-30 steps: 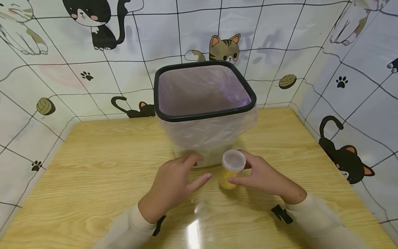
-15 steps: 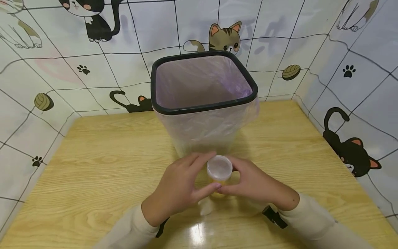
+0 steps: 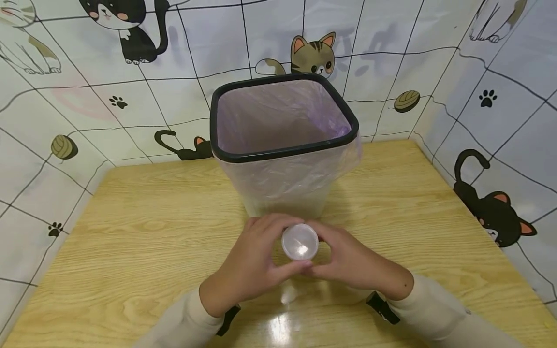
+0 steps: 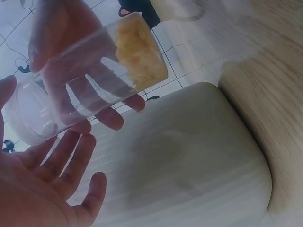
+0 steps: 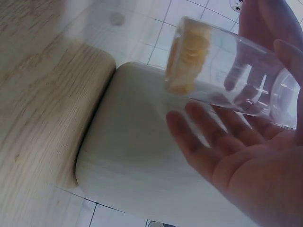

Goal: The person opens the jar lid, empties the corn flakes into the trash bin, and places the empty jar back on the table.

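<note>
Both hands hold a clear cylindrical plastic jar (image 4: 80, 71) with a round translucent lid (image 3: 300, 241). Pale yellow pieces (image 4: 139, 52) lie at its bottom end; their kind is unclear. My left hand (image 3: 248, 261) curls thumb and index finger round the lid end from the left. From the right, my right hand (image 3: 357, 258) grips the jar near its top with thumb and fingers. In the right wrist view, the jar (image 5: 220, 59) passes between both hands, its lower part uncovered. From above, only the lid shows, and the thumbs meet at its near side.
A pale bin with a black rim (image 3: 285, 152) and a translucent liner bag stands just beyond the hands. It rests on a wood-grain table (image 3: 161, 227). Walls printed with cats and a grid (image 3: 383, 38) enclose the table's back and sides.
The right hand has brought the jar leftward to the left hand. My left fingers, earlier apart from it, have come round the lid end. The jar now appears upright from above.
</note>
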`<state>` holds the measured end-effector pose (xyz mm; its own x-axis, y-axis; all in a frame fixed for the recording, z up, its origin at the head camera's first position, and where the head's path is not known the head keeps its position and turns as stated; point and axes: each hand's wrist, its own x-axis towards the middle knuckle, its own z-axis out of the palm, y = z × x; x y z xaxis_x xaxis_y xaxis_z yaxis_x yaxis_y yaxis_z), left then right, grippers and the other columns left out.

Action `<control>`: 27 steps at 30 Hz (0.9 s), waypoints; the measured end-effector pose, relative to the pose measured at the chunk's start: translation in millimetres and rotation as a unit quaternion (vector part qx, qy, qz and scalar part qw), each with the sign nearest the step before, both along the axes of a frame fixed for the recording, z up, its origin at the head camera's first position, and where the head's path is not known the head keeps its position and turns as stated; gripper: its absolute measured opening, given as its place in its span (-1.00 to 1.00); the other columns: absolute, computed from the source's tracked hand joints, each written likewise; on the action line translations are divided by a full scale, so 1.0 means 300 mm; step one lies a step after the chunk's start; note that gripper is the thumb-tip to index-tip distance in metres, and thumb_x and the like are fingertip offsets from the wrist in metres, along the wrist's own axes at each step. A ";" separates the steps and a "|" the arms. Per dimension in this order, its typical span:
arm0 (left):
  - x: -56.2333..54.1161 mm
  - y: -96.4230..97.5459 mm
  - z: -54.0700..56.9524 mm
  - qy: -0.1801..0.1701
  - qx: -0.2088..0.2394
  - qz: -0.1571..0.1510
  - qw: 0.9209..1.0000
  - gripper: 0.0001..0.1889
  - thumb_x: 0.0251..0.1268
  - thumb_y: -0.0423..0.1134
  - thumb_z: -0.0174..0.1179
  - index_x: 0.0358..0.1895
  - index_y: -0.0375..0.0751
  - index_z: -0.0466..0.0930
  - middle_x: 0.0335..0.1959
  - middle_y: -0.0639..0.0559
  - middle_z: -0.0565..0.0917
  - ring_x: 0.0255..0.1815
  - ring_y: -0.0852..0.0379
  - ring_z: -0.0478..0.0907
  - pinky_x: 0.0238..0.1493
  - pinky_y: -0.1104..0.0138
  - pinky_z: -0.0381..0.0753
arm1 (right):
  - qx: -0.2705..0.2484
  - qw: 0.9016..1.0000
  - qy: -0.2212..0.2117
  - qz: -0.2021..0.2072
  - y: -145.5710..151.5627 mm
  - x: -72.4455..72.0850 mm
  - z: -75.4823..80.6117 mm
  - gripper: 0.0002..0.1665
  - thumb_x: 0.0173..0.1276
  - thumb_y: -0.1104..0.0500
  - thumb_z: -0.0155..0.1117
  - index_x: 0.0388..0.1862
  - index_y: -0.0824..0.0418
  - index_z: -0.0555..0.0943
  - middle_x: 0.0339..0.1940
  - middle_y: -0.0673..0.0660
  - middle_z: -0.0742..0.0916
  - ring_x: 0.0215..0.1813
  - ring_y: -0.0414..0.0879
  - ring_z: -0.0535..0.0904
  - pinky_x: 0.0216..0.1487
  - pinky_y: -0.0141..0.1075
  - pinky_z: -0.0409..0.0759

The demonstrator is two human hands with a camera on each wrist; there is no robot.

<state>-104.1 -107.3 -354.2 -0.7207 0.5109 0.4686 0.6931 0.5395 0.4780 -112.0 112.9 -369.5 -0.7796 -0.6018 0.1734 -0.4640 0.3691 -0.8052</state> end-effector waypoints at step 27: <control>0.005 0.016 -0.008 -0.022 0.048 0.033 0.998 -0.34 -0.06 0.08 0.54 0.17 -0.01 0.57 0.09 0.19 0.69 0.17 0.21 0.56 0.09 0.18 0.37 | 0.016 0.998 0.054 -0.027 -0.008 -0.003 -0.026 -0.22 0.18 0.00 0.51 0.35 0.08 0.41 0.15 -0.02 0.71 0.17 -0.13 0.65 0.16 -0.21 0.64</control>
